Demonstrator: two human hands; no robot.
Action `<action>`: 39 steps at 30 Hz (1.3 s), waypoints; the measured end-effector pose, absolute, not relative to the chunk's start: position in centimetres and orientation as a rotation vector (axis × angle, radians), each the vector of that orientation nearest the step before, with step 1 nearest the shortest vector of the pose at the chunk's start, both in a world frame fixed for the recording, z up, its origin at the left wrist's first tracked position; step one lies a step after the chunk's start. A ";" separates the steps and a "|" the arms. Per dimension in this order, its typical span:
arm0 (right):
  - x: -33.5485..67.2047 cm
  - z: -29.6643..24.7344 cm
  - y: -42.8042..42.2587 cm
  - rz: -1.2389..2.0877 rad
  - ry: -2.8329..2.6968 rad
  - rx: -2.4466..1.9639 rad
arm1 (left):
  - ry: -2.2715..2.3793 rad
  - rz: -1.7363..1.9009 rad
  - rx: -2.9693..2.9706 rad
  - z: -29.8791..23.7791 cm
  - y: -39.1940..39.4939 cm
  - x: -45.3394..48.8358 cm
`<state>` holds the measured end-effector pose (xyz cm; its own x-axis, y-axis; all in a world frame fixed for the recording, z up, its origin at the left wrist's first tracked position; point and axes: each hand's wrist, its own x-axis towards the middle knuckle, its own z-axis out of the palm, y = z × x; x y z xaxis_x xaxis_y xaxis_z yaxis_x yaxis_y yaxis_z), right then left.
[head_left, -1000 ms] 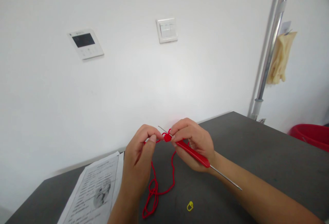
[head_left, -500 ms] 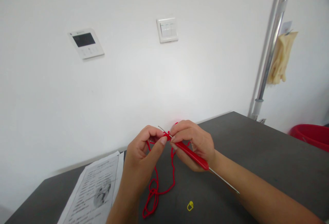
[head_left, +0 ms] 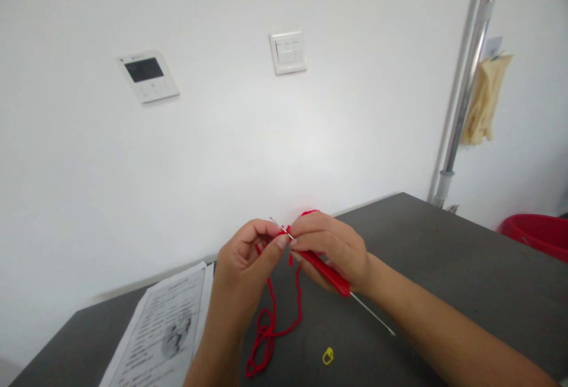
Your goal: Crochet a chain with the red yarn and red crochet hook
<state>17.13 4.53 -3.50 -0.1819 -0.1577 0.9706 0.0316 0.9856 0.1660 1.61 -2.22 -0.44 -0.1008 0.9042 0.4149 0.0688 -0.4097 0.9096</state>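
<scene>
1. Left hand (head_left: 248,257), lower centre of the frame, pinches red yarn (head_left: 265,332) between thumb and finger.
2. Right hand (head_left: 335,248), just right of it, grips the red-handled hook (head_left: 327,273).
3. Yellow clip (head_left: 328,356) lies at bottom centre, on the table (head_left: 426,257).

Left hand (head_left: 239,263) is totally bare, fairly slim, smooth across the back, with a short-looking thumbnail (head_left: 282,241). The left forearm (head_left: 217,345) is bare too, at least the bit that shows before the bottom edge cuts it off. Right hand (head_left: 341,245) is the same deal: bare, similar slim build, nails too small to make out properly. Right forearm (head_left: 430,313) shows way more, smooth and bare along pretty much its whole visible length, narrower toward the hand.
</scene>
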 end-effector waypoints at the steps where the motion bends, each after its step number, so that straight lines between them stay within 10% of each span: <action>1: 17.2 -3.5 4.6 -0.186 -1.754 0.095 | 1.101 1.580 1.499 -0.4 -2.2 1.6; 39: 17.7 -2.8 3.6 -0.094 -1.826 -0.087 | 1.120 1.686 1.618 -0.2 -2.1 2.0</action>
